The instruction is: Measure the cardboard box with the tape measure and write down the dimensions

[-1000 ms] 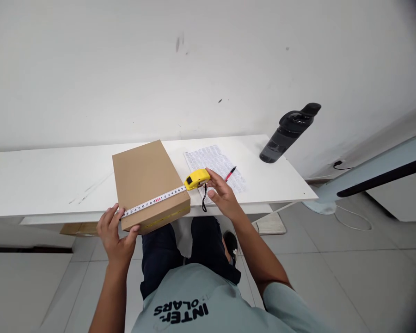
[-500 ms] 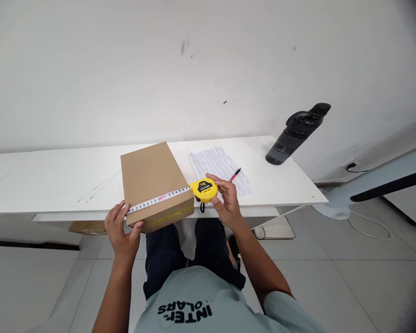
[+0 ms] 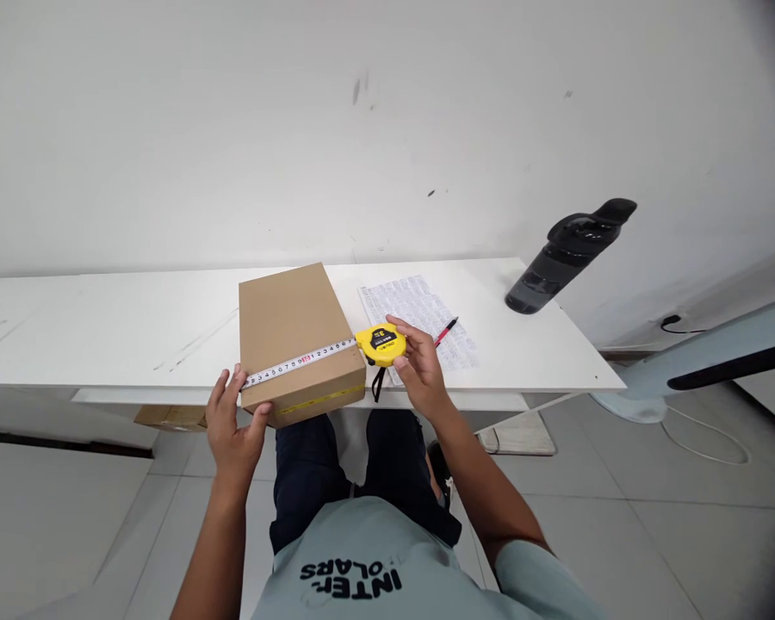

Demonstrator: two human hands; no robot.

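The yellow tape measure (image 3: 381, 343) is sitting just off the right edge of the cardboard box (image 3: 290, 319), a little below the centre of the frame. Its white tape (image 3: 300, 359) is stretching leftward across the near end of the box top. The right hand (image 3: 419, 366) is gripping the tape measure with the fingers closed round it. The left hand (image 3: 236, 422) is pinning the tape's free end at the box's near left corner, fingers on top and thumb against the front side.

Compared with a second ago, the tape measure is now showing its labelled face upward rather than its narrow edge. Since half a second ago it is sitting slightly higher, against the top edge of the box. The tape is still spanning the same width, and both hands are keeping their holds.

The box is resting on the white tabletop (image 3: 103, 327), its near end reaching the front edge. To its right a printed sheet of paper (image 3: 413, 303) is lying with a red pen (image 3: 447, 330) on it, and a dark bottle (image 3: 568, 254) is standing at the far right corner. Everything is appearing a little further right in the frame than before.
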